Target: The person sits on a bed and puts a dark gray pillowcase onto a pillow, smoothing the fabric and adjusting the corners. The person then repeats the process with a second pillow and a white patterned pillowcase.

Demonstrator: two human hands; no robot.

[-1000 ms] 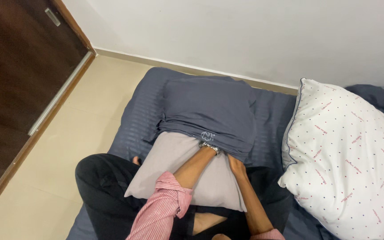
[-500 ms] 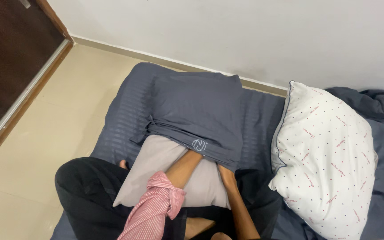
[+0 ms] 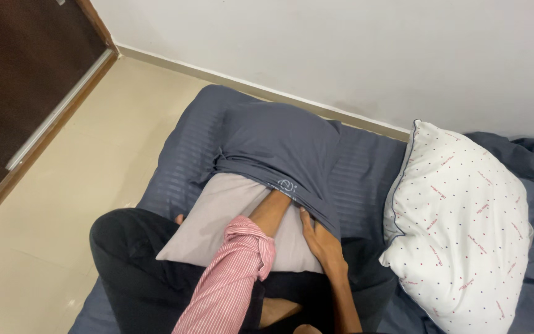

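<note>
Grey pillow (image 3: 217, 216) lies across the person's lap on black trousers (image 3: 131, 260), far end already inside a dark blue pillowcase (image 3: 279, 148). Near half of pillow bare, case hem bunched across its middle. Left hand: forearm runs into the case opening at the hem, hand itself hidden under fabric, cannot tell how open it is or what it holds. Red-striped sleeve (image 3: 233, 278) pushed up on that arm. Right hand (image 3: 319, 238) sits at the right edge of the opening, fingers half curled, thumb and fingertips touching the case hem and the pillow's side; looks like a loose pinch on the fabric, grip partly hidden. All of it rests on a dark blue striped mattress sheet (image 3: 186, 154). 1 white dotted pillow (image 3: 458, 222) lies to the right, near, not touching the grey one. Beige tiled floor (image 3: 94, 142) and brown door (image 3: 13, 68) at left, white wall (image 3: 341, 49) behind.
</note>
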